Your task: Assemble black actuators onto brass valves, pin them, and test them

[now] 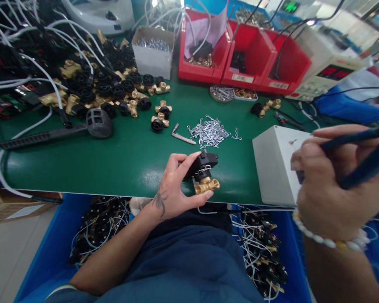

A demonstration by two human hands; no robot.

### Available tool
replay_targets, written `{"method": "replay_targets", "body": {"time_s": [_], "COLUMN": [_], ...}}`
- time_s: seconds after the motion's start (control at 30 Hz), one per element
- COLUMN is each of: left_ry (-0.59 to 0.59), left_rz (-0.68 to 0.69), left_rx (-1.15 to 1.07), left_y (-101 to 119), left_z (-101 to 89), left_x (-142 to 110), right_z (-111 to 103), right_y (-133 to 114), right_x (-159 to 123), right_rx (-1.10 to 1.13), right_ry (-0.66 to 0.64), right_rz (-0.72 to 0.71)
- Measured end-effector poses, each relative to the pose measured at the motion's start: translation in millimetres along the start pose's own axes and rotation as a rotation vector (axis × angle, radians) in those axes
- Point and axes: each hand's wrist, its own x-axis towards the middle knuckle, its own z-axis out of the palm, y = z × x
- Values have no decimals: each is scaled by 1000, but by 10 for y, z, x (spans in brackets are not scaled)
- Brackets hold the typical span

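Nearest the camera, in the single head view, is the right hand (330, 183), blurred and clenched around a blue-handled tool (368, 166) — pliers, by the look of the two handles, though the working end cannot be made out. A bracelet (330, 242) of smooth pale beads circles that wrist. The valve (205, 174) lies well to the left of this hand, with the white box (276, 168) between; the left hand (178, 185) is the nearer one, grasping the valve with fingers on its black housing and thumb under its brass pipe. Held by the front edge of the table (129, 164), the valve has its housing pointing away from the person and its brass nearer the body, the short pipe running crosswise, its right end slightly raised. The housing is matt, dark and blocky, the brass bright and rounded, with an open round mouth; a thin bent wire clip (205, 169) sits at the neck between them. Just beyond the left hand spreads a tangled heap of shiny wire pins (211, 132) on smooth, glossy green — and farther left lies a mallet (99, 123), dull black, with a ribbed handle.
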Motion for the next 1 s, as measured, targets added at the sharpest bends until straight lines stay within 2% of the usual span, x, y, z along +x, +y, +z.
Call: {"method": "replay_targets", "body": {"time_s": [0.03, 0.07, 0.17, 0.2, 0.23, 0.3, 0.33, 0.37, 0.4, 0.5, 0.53, 0.63, 0.67, 0.7, 0.8, 0.87, 0.93, 1.0], "left_ry": [-3, -9, -23, -24, -22, -13, -7, -2, 2, 3, 2, 9, 9, 8, -5, -6, -2, 9], "left_rz": [-2, -7, -39, -45, -47, -36, -27, -20, -14, -22, -27, -38, -42, -46, -48, -34, -17, 0], "left_rx": [-1, -3, -7, -9, -10, -9, -9, -9, -11, -20, -20, -13, -10, -8, 2, 15, 33, 54], "left_y": [2, 4, 5, 3, 0, -8, -13, -18, -24, -35, -35, -23, -16, -8, 14, 23, 24, 20], "left_z": [-2, -4, -9, -9, -6, 4, 10, 17, 23, 33, 35, 36, 35, 33, 25, 21, 22, 29], "left_x": [-1, -1, -5, -5, -5, -4, -4, -4, -5, -12, -14, -17, -16, -14, -6, -1, 1, 1], "right_z": [31, 61, 82, 64, 43, 20, 27, 45, 71, 130, 135, 137, 146, 162, 219, 240, 248, 261], "right_y": [5, 12, 16, 7, -6, -31, -38, -39, -36, 6, 32, 150, 199, 248, 326, 263, 101, -105], "right_x": [-27, -48, -60, -54, -50, -57, -67, -78, -84, -64, -52, -60, -84, -113, -180, -159, -82, 13], "right_rx": [18, 36, 32, 25, 15, 17, 29, 47, 64, 70, 51, -87, -150, -214, -313, -232, -43, 171], "right_ry": [7, -54, -426, -447, -384, -114, -22, -5, -69, -424, -458, -384, -402, -468, -673, -633, -525, -492], "right_rz": [-18, -60, -177, -153, -97, 52, 96, 106, 79, -60, -50, 105, 135, 124, -45, -104, -82, -52]}}
